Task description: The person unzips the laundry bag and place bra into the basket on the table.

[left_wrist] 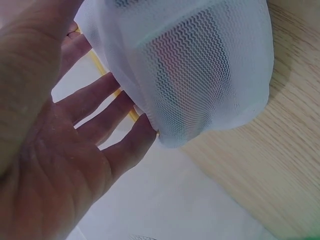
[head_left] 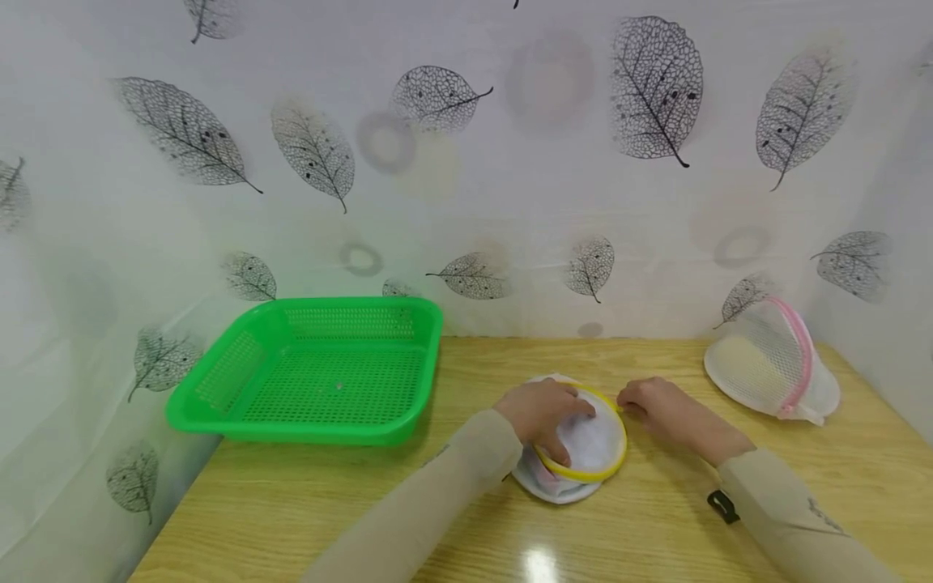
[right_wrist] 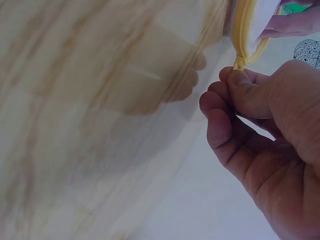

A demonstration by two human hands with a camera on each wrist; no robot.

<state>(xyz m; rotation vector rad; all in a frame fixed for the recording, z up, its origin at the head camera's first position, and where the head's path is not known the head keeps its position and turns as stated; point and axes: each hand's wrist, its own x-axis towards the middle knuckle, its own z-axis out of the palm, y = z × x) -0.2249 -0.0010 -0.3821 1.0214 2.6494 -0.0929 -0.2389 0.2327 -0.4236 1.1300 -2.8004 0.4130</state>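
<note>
"Before we come to the small stuff, what takes up the most room?"

"A pale sheet [head_left: 496,194] printed with dark leaves, hanging behind and at the sides. Below it is the wood-grain counter [head_left: 291,510]."

"And on that?"

"A green basket [head_left: 291,431] at the back left, its walls and bottom full of holes. Next come two beige sleeves [head_left: 430,494], slanting in over the near side and hiding some of the counter. Far right, near the sheet, sits a pink-trimmed mesh bag [head_left: 761,364], well apart from the basket."

"What's between those two?"

"A yellow-rimmed mesh bag [head_left: 594,445], tilted on the counter, something pinkish showing dimly through it."

"Anything blocking it?"

"The left hand [head_left: 543,413] covers part of its face, fingers spread wide and bent over the rim, holding it."

"And the other?"

"The right hand [head_left: 659,409] is just beside the rim, fingers narrow."

"Pinching what?"

"The small zip pull [right_wrist: 240,62]. There's also a black piece [head_left: 723,507] by the right sleeve; I can't tell what it is."
</note>
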